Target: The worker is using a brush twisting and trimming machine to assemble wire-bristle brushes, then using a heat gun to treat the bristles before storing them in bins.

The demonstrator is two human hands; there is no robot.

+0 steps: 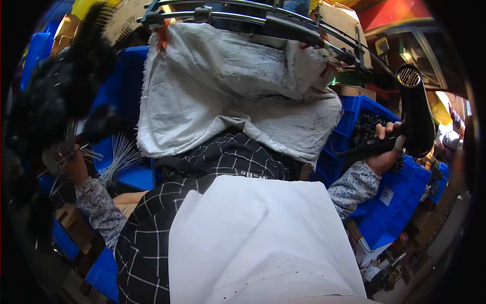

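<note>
At the left, my left hand [74, 164] is closed around the thin metal stems of a bunch of black bristle brushes [63, 88]. The bristle heads spread above the hand, dark and smeared by motion, so I cannot tell them apart. At the right, my right hand [387, 152] grips the handle of a black hair dryer [419, 116]. Its round nozzle, with a gold-coloured grille, points up. Between the hands, a soiled white cloth [223, 76] hangs from a metal rail and reaches down to my lap.
A fan of thin wires [121, 159] lies by a blue bin [132, 76] on the left. On the right, another blue bin [347, 119] holds black bristly pieces, with a blue crate [392, 207] below it. A metal rail [235, 17] crosses the far side. White cloth [263, 228] covers my front.
</note>
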